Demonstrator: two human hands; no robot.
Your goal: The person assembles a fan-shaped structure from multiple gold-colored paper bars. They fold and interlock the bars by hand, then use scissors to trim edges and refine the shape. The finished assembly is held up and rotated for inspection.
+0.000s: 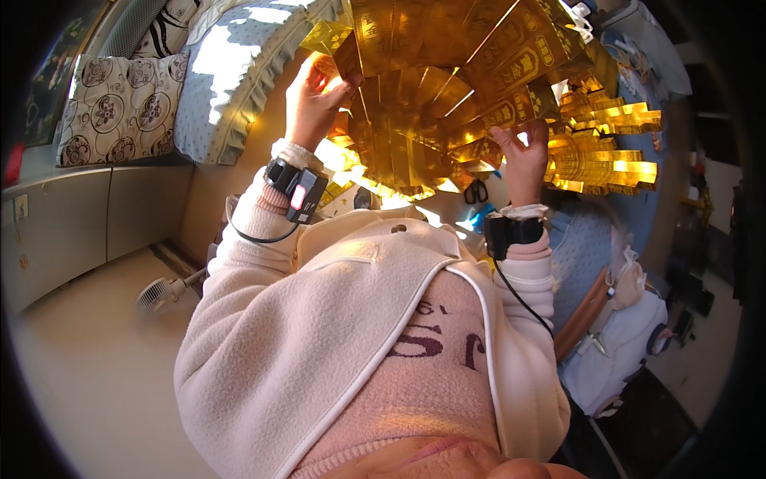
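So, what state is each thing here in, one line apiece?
Gold structure: fanned into a curve
Left hand: pinching structure's left edge
Right hand: fingers at its lower right edge
Second gold structure: fanned out
Jacket: open at the neck
Scissors: open or shut, can't tell
Cushion: propped up

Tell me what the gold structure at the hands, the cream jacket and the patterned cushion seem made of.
Gold structure: probably foil-coated paper or card, shiny; thin panels catch bright glints, though plastic film is possible.
Cream jacket: fleece-like fabric, matte, judging by its fuzzy surface.
Patterned cushion: apparently cloth, judging by its soft, puffed outline; fibre unclear.
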